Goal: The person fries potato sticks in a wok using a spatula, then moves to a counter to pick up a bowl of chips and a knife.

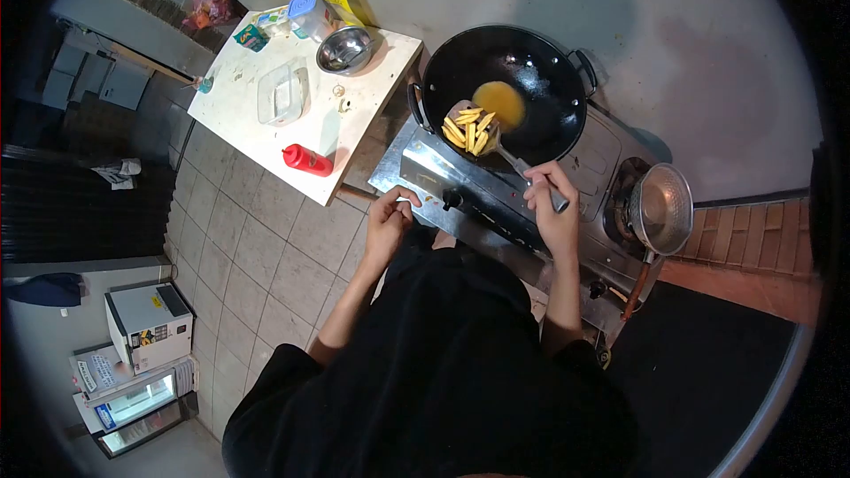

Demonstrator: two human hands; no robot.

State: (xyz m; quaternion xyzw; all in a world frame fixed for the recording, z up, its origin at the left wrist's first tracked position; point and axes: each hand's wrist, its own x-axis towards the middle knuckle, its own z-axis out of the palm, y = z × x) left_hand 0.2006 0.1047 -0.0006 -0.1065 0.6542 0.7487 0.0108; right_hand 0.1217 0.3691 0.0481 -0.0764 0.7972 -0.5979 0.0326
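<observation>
Here at the stove (487,189), it looks like the frying stage, with the French fries (472,130) being gathered or lifted on the spatula (522,165). They sit bunched low in the black wok (544,71), at the wall nearest the person, just beside a shallow amber pool of oil (501,104). And look at them: short, straight batons, pale yellow to golden, a few edges a touch darker, glossy as if oiled, piled at crossing angles. How crisp they are, I can't tell from here.

The right hand (555,210) has its grip wrapped around the spatula's handle, near the far end, the shaft slanting over the wok's rim. The left hand (390,219) hangs near the stove's front edge, grip released, fingers loosely curled, nothing visible in it.

What does the next move call for? Keep the blade level and well under the pile, I'd say, and let the oil drain into the wok; tilt it too quickly and fries could slide back or splash. A turn, if more browning is wanted, calls for a gentle wrist and a low blade.
</observation>
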